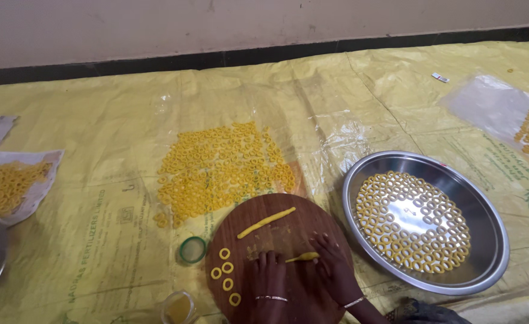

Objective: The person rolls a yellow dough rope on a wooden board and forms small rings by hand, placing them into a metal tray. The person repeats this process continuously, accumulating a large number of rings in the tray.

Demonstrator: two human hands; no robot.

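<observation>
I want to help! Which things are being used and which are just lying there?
In use: left hand, right hand, small dough piece, round wooden board, long dough roll, dough rings.
Lying about: green ring, small wrapper.

Snack-making is going on across a home's floor.
Yellow dough rings (222, 165) are drying on plastic sheeting (96, 150) beside a steel tray (492, 240) and wooden board (288, 237), below a plain wall (156, 24).

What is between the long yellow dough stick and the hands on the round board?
Mostly bare brown board with a few dough crumbs, seen in the head view, lies between the long dough stick and the left hand and right hand.
</observation>
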